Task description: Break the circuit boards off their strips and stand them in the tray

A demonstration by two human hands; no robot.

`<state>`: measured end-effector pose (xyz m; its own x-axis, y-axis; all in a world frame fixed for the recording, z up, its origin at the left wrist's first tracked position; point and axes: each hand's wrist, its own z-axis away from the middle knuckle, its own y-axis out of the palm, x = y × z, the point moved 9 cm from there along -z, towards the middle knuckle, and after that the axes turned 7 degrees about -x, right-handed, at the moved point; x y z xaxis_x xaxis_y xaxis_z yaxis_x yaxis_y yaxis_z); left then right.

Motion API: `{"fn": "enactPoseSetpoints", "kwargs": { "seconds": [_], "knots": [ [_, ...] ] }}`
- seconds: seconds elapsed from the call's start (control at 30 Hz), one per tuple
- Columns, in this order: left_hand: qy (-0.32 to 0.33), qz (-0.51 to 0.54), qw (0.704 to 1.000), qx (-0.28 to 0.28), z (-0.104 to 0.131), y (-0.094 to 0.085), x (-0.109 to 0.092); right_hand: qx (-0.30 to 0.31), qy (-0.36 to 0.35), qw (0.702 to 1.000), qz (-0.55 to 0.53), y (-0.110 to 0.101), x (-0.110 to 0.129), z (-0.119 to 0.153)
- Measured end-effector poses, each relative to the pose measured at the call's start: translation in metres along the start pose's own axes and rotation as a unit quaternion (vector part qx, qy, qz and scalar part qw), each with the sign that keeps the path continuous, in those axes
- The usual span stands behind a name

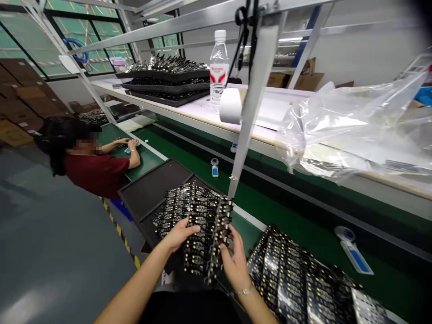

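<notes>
Panels of small black circuit boards with yellow dots are between my two hands, above the table's near edge. My left hand point(182, 235) grips the left side of one circuit board panel point(199, 243), its thumb lying on the face. On the other side, my right hand point(235, 257) has its fingers bent around a second, steeply tilted circuit board panel point(219, 234). Behind them, more circuit board panels point(177, 200) lie over a black tray point(155, 189). To the right of my right hand, a row of overlapping circuit board panels point(286, 274) rests on the table.
A green conveyor belt point(270, 202) carries small white-and-blue devices point(354, 254). An upright metal post point(251, 108) stands just ahead. The shelf above holds stacked trays point(165, 83), a water bottle point(219, 72) and plastic bags point(351, 130). At left, a co-worker point(97, 166) sits handling a device.
</notes>
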<state>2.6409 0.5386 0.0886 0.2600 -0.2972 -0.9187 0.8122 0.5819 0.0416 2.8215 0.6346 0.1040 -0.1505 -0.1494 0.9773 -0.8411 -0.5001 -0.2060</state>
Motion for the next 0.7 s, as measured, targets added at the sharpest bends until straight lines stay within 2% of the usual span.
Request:
{"fn": "enactPoseSetpoints", "kwargs": {
  "seconds": [0.1, 0.2, 0.27, 0.3, 0.37, 0.43, 0.5, 0.53, 0.57, 0.6, 0.63, 0.67, 0.7],
  "knots": [
    [0.028, -0.074, 0.995, -0.056, -0.021, -0.071, -0.017, 0.025, -0.091, 0.992, 0.088, 0.074, 0.016, -0.033],
    [0.04, -0.191, 0.973, -0.122, -0.05, -0.135, -0.023, 0.066, -0.118, 0.976, 0.173, 0.146, 0.008, -0.063],
    [0.048, -0.273, 0.947, -0.164, -0.064, -0.174, -0.023, 0.086, -0.12, 0.969, 0.197, 0.18, 0.003, -0.072],
    [0.054, -0.307, 0.933, -0.179, -0.067, -0.192, -0.023, 0.088, -0.123, 0.968, 0.202, 0.19, 0.002, -0.073],
    [0.072, -0.36, 0.91, -0.194, -0.068, -0.227, -0.022, 0.075, -0.128, 0.965, 0.218, 0.198, 0.002, -0.068],
    [0.084, -0.398, 0.892, -0.199, -0.065, -0.268, -0.02, 0.002, -0.107, 0.965, 0.241, 0.185, -0.004, -0.057],
    [0.083, -0.428, 0.874, -0.214, -0.065, -0.32, -0.019, -0.114, -0.013, 0.96, 0.257, 0.156, -0.029, -0.036],
    [0.078, -0.442, 0.863, -0.231, -0.068, -0.351, -0.02, -0.166, 0.067, 0.951, 0.254, 0.143, -0.049, -0.019],
    [0.072, -0.455, 0.851, -0.252, -0.074, -0.382, -0.022, -0.19, 0.161, 0.94, 0.235, 0.137, -0.075, 0.002],
    [0.066, -0.47, 0.835, -0.279, -0.081, -0.414, -0.026, -0.193, 0.217, 0.931, 0.219, 0.139, -0.093, 0.022],
    [0.066, -0.498, 0.803, -0.321, -0.09, -0.445, -0.034, -0.185, 0.258, 0.928, 0.197, 0.147, -0.109, 0.041],
    [0.062, -0.516, 0.785, -0.337, -0.102, -0.469, -0.04, -0.169, 0.28, 0.929, 0.174, 0.159, -0.12, 0.057],
    [0.051, -0.521, 0.787, -0.326, -0.117, -0.487, -0.042, -0.154, 0.283, 0.934, 0.155, 0.173, -0.125, 0.069]
  ]
}}
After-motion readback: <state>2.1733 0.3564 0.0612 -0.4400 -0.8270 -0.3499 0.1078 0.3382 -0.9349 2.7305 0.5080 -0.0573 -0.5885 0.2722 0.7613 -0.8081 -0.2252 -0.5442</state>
